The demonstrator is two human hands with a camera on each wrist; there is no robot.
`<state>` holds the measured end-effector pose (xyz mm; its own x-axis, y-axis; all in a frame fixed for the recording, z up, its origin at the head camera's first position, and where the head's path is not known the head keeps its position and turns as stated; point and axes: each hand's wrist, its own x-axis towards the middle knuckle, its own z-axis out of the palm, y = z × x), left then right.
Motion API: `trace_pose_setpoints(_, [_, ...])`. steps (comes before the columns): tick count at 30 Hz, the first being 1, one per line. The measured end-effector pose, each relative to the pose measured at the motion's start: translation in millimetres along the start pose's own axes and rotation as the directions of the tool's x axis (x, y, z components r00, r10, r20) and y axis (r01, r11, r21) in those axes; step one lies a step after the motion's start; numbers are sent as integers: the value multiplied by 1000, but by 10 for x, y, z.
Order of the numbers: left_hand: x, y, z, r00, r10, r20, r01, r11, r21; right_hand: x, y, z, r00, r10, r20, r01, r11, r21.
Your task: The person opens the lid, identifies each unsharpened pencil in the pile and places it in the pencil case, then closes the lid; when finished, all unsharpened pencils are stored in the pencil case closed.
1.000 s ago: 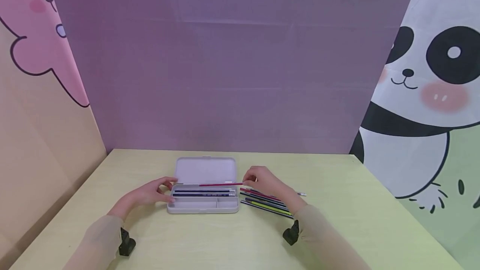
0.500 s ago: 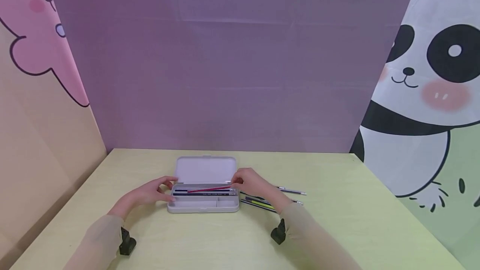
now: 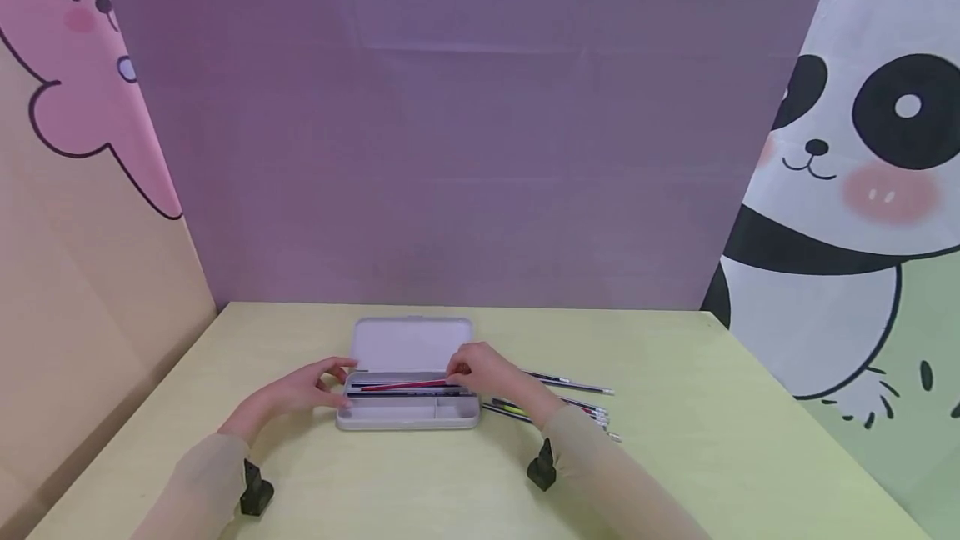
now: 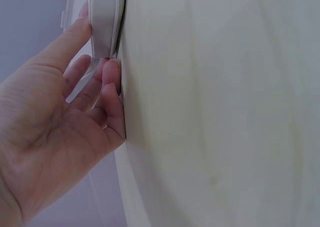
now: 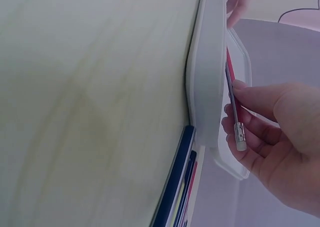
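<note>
Right grip: pinching red pencil near eraser | long axis: roughly 9-to-3 o'clock, eraser toward 3 | left grip: holding case at 9 o'clock end

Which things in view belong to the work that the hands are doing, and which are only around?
Belong to the work:
red pencil, pinched by the right hand
open case, held by the left hand
dark pencils inside the case
loose pencils on the table, probably

Only around:
purple backdrop
panda picture
pink figure
</note>
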<state>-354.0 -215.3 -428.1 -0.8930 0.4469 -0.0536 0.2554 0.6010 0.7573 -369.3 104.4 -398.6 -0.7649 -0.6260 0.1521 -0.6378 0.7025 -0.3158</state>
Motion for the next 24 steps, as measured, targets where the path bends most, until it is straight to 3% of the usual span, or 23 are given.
trace_pose_setpoints(24, [-7,9,12,1000,-10,-7,10,1000,-2,136,-58,142,1000,-21,5,21,1000,12])
